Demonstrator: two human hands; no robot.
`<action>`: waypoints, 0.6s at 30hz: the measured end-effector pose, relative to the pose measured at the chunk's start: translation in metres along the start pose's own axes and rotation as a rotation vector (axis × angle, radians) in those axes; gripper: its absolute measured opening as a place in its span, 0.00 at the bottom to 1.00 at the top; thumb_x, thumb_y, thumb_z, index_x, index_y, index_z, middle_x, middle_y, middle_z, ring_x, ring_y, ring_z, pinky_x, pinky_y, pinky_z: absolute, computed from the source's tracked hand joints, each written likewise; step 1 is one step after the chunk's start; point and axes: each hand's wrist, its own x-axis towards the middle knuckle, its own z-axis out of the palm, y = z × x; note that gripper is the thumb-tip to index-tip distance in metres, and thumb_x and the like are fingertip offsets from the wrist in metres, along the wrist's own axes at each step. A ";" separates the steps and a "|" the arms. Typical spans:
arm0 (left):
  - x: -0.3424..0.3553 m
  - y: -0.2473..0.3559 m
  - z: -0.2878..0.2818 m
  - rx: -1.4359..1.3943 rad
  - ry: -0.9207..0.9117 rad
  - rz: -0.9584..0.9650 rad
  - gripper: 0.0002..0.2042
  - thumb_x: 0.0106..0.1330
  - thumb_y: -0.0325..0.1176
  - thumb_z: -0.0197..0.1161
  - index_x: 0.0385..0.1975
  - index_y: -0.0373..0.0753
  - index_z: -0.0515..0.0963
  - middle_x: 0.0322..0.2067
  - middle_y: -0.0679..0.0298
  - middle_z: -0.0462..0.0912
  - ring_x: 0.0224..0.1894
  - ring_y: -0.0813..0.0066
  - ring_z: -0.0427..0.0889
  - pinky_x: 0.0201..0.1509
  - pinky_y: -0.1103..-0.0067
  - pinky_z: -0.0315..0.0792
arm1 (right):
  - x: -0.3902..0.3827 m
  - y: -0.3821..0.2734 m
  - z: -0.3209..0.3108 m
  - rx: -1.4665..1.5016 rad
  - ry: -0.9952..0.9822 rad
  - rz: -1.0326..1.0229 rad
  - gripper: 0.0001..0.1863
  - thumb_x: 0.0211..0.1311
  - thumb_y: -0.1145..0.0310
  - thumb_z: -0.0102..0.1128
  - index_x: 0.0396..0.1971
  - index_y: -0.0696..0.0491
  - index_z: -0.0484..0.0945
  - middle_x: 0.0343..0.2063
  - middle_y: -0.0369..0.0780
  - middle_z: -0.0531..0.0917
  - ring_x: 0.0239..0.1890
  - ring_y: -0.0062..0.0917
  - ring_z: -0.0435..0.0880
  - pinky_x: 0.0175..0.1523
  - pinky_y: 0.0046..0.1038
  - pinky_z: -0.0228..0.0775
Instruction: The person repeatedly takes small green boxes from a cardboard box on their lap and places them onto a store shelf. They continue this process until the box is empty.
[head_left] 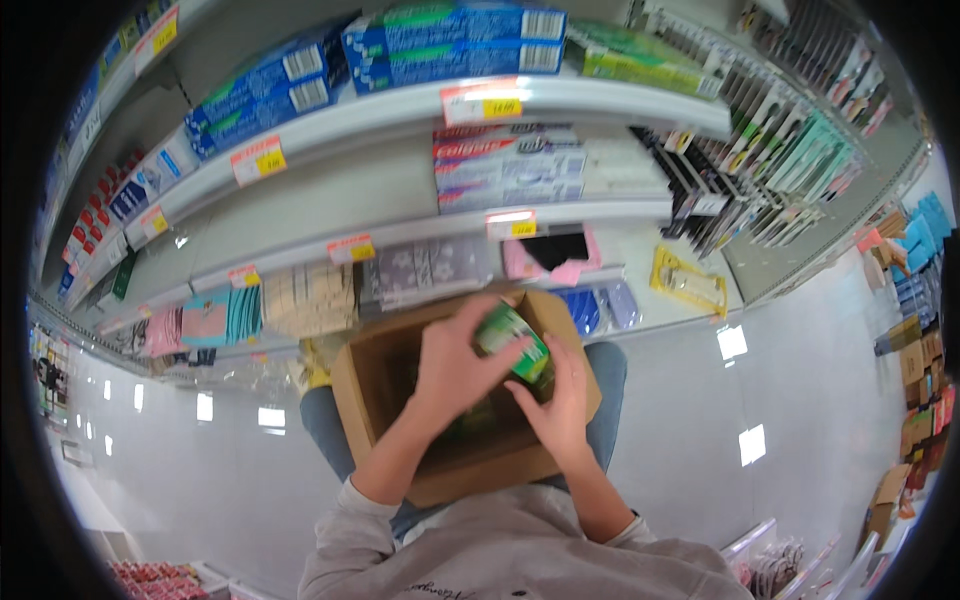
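A green box-shaped package (519, 337) is held by both my hands above an open cardboard box (355, 390) that rests between my legs. My left hand (455, 360) is wrapped over the package's left part. My right hand (555, 395) grips it from the right and lower side with thumb and fingers. The dark inside of the box holds more green items, hard to make out beneath my hands.
Shelves (585, 108) in front hold blue boxes (420, 55), white-and-red boxes (508, 170), folded cloths (305, 295) and hanging packs (805, 160). Cardboard boxes and goods (915, 380) line the right side. Grey floor (670, 440) shows around me.
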 end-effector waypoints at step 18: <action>0.226 0.128 0.051 0.746 0.366 1.046 0.22 0.58 0.37 0.67 0.47 0.29 0.75 0.50 0.43 0.78 0.61 0.45 0.72 0.68 0.60 0.64 | 0.273 -0.052 -0.192 -0.292 0.475 -0.555 0.33 0.49 0.81 0.67 0.60 0.50 0.75 0.52 0.47 0.79 0.57 0.46 0.77 0.61 0.40 0.68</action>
